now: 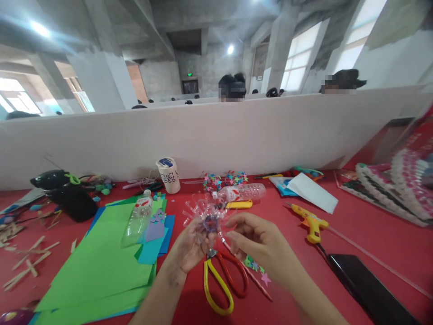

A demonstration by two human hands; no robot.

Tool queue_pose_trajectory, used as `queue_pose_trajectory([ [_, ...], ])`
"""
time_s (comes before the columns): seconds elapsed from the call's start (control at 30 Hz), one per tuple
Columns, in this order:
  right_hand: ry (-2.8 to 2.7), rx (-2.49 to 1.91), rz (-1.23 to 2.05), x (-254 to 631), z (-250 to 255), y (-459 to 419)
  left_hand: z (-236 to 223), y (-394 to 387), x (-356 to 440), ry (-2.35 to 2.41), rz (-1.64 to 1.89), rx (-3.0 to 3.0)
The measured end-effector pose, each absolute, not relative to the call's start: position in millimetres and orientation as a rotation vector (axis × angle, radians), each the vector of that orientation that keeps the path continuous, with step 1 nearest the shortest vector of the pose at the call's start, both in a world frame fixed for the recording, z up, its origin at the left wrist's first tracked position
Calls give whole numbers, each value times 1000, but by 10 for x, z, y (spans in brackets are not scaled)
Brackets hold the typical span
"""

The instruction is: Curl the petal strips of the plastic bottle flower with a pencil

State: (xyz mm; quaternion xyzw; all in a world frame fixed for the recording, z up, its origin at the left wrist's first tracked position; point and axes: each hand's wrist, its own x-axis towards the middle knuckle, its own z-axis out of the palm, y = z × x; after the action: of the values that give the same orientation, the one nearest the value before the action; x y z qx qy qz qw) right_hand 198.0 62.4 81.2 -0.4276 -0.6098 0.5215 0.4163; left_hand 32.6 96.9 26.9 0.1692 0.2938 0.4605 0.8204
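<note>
My left hand [194,243] is closed on a clear plastic bottle piece [210,223], cut into strips that fan outward around a purplish ring. Close by on its right, my right hand [259,237] has bent fingers, thumb and index apart, near the strip ends; I see nothing held in it. Below both hands lie scissors [218,304] with one yellow and one red handle. A pink pencil-like stick [259,285] and small foam stars [265,279] rest beside them. Just beyond the hands are a yellow utility knife [239,205] and a clear plastic bottle [250,192] on its side.
Green sheets [98,257] and another clear bottle [137,221] lie left. A white cup [168,176] and black container [72,198] stand behind. At right are a yellow glue gun [314,225], black power bank-like block [365,284] and white paper [313,192]. A white partition [216,135] closes the back.
</note>
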Motion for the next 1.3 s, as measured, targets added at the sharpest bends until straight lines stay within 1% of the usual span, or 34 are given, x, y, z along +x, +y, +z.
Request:
queue_pose_trajectory([
  [0.2,-1639,-1110,1149,1969,809,585,267,981,318,619,974,380],
  [0.47,-1397,-937,1471,1984,810,602,285,962,326,637,977,368],
  [0.67,-1276,-860,1607,1987,776,632,309,960,332,646,987,388],
  [0.87,-1247,-860,1611,1994,785,625,339,974,356,715,940,316],
  [1.3,-1324,-947,1627,2033,861,583,356,955,320,630,884,300],
])
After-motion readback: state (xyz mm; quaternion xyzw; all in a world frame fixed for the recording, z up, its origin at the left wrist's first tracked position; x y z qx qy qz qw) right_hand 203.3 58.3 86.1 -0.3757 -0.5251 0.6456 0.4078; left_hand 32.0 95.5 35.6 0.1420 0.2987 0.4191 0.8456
